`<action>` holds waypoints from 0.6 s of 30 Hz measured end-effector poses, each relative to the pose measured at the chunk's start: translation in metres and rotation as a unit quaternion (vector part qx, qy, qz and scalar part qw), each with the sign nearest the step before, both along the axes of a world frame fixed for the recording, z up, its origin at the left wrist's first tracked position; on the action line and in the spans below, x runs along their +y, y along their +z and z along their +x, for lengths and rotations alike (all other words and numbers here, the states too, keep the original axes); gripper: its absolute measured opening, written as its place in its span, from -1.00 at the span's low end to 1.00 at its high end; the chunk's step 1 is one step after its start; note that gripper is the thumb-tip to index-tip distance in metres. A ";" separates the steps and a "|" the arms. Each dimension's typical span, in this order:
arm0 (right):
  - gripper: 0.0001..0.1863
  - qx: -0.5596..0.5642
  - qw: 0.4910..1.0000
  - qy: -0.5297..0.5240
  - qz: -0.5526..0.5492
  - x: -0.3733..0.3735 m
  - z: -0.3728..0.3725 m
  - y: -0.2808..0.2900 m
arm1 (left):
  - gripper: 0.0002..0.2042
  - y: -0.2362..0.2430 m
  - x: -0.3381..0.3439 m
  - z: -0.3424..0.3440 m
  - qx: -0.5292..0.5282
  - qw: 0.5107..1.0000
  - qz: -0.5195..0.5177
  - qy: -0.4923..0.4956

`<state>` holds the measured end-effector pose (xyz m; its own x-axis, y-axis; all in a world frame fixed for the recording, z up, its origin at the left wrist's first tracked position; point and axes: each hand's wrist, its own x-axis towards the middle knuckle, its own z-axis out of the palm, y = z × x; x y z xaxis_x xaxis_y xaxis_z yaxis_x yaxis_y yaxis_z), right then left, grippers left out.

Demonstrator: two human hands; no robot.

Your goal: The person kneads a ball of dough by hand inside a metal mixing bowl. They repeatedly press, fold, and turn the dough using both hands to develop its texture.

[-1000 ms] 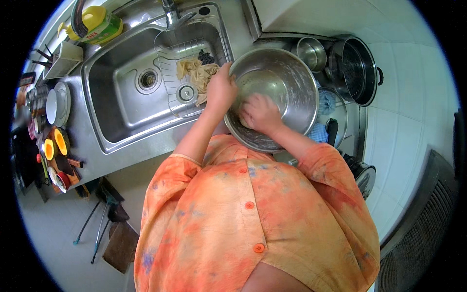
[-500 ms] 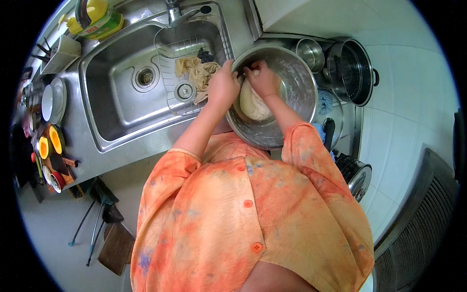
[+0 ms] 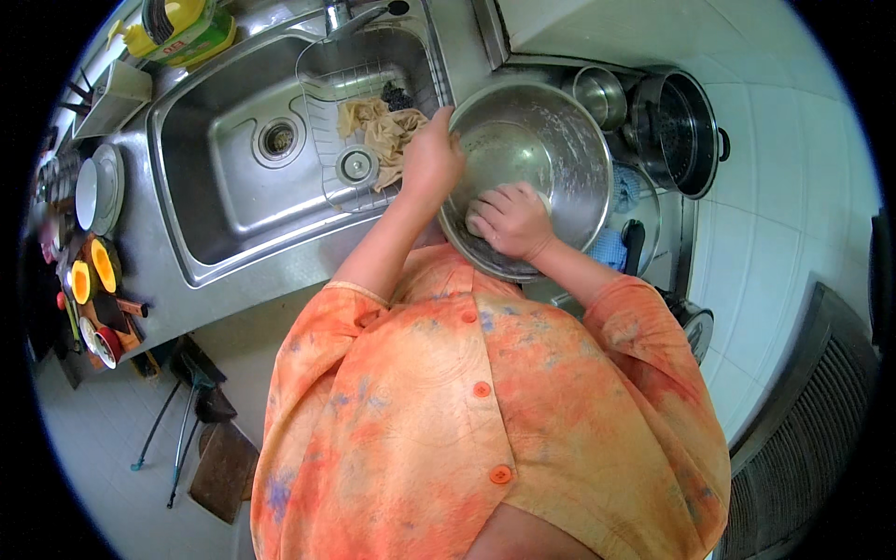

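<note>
A large stainless steel bowl (image 3: 581, 173) stands to the right of the sink, tilted slightly toward me, its inner wall smeared with white residue. My left hand (image 3: 433, 161) is closed on the bowl's left rim, thumb along the top edge. Inside, at the near side, my right hand (image 3: 510, 218) lies over a pale lump of dough (image 3: 544, 200), fingers bent round it. Most of the dough is hidden beneath that hand.
Left of the bowl is a steel sink (image 3: 224, 210) with a wire rack holding wet beige cloths (image 3: 381, 129). Pots (image 3: 674, 131) stand at the bowl's far right. Halved pumpkin pieces (image 3: 105, 265) and stacked plates (image 3: 110, 191) sit on the left counter.
My right hand has moved from the bowl's far left side toward me and now covers the dough. The dough looks gathered closer to the near side. My left hand keeps to the rim.
</note>
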<state>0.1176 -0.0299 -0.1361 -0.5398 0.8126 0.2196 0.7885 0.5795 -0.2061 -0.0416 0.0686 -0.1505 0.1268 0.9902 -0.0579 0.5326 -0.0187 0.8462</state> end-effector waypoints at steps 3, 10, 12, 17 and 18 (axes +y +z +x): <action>-0.81 0.016 0.998 -0.008 0.065 0.017 -0.001 -0.022 | -0.66 0.002 0.000 -0.002 0.002 1.000 0.005 -0.008; -0.73 -0.048 0.991 -0.122 0.038 0.070 0.007 -0.054 | -0.64 0.005 0.000 -0.003 -0.002 1.000 -0.021 -0.009; -0.68 -0.073 0.981 -0.177 0.027 0.085 0.008 -0.059 | -0.64 0.007 0.000 -0.004 0.005 1.000 -0.012 -0.009; -0.59 -0.092 0.914 -0.386 -0.080 0.112 0.004 -0.054 | -0.66 0.010 0.000 -0.002 0.015 1.000 -0.007 0.006; -0.56 -0.085 0.903 -0.412 -0.088 0.111 0.004 -0.056 | -0.66 0.012 0.001 -0.001 0.019 1.000 -0.002 0.002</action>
<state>0.1213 0.0810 -0.1925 0.2506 0.9679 0.0184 0.9657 -0.2487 -0.0742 -0.0421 0.0691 -0.1386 0.1209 0.9904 -0.0673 0.5650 -0.0129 0.8250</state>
